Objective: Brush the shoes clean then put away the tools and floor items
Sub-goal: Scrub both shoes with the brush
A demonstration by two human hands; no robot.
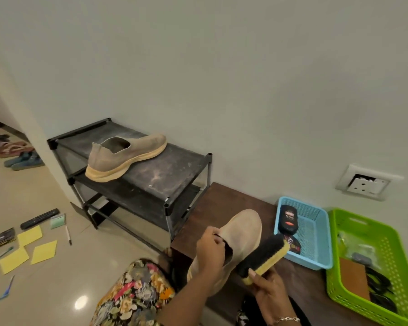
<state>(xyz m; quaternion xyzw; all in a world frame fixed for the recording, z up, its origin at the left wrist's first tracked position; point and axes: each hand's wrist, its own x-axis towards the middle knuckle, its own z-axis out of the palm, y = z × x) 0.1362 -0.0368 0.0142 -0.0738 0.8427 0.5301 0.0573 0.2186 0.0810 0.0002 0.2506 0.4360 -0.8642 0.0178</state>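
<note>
Right hand (270,294) holds brush (264,254) against the shoe (244,231).

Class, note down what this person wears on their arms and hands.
Neither the left hand nor the right hand is gloved, and no sleeves show on the forearms. A thin silvery chain bracelet circles the right wrist.

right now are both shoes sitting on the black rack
No: one shoe lies on the rack, on its top shelf, while the left hand holds the other shoe above the wooden bench.
</note>
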